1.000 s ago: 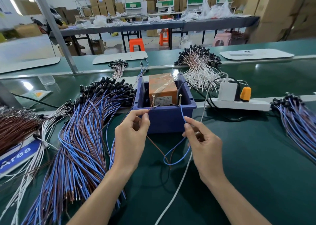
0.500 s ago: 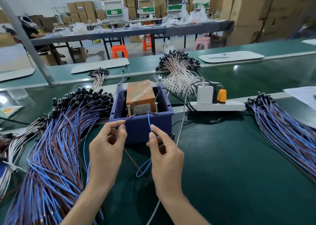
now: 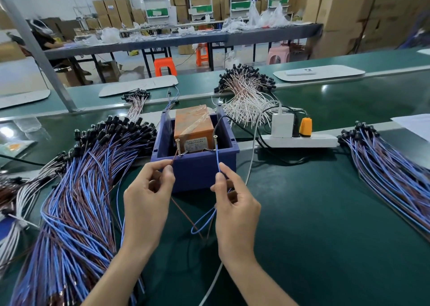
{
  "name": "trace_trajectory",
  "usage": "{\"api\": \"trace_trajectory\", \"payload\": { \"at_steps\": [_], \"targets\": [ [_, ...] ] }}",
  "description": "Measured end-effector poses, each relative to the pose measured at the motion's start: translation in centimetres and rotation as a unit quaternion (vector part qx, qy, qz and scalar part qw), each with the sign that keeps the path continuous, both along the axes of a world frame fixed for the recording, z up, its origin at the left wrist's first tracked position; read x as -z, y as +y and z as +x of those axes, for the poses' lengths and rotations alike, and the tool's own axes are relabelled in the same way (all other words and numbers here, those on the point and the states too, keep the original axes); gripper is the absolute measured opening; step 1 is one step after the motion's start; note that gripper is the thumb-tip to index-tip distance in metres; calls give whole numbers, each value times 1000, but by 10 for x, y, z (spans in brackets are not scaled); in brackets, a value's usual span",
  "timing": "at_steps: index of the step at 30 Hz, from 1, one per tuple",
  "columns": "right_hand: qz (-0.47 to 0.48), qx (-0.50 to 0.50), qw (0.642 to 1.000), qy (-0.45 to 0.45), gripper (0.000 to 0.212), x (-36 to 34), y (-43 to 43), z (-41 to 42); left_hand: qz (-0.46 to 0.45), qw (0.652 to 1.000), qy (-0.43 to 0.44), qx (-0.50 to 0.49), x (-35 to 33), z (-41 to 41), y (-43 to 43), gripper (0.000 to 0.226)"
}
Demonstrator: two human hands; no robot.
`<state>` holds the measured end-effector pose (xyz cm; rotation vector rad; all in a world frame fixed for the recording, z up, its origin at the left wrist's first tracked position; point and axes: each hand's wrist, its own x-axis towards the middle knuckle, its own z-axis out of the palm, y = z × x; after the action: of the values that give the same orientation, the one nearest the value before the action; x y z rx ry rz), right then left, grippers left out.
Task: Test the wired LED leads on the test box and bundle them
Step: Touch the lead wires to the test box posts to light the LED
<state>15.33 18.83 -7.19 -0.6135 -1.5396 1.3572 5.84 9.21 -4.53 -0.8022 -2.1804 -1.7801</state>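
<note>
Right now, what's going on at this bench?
A person is testing one wired LED lead. The left hand pinches its brown wire at the left screw on the blue test box, and the right hand pinches its blue wire up to the right screw. The rest loops down between the hands; its LED is not visible. A big pile of leads lies to the left, a second pile to the right.

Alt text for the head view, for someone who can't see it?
The left hand pinches a brown wire and the right hand a blue wire, holding them to two screws on a blue test box. Heaps of blue-and-brown leads lie on the green table either side.
</note>
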Motion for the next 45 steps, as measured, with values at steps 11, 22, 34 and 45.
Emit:
{"api": "trace_trajectory", "payload": {
  "at_steps": [11,22,34,45],
  "targets": [
    [0,-32,999,-2,18,-3,-2,1,-6,1000,-1,-1,-4,3,-1,13],
    [-115,-118,986,38,31,-25,-3,18,86,991,-84,52,-30,21,-2,12],
    [-191,-167,961,112,28,-86,37,65,68,976,-25,208,-89,66,53,4],
    [-228,-70,947,213,18,-103,82,100,-208,911,76,347,-20,102,52,24]
  ]
}}
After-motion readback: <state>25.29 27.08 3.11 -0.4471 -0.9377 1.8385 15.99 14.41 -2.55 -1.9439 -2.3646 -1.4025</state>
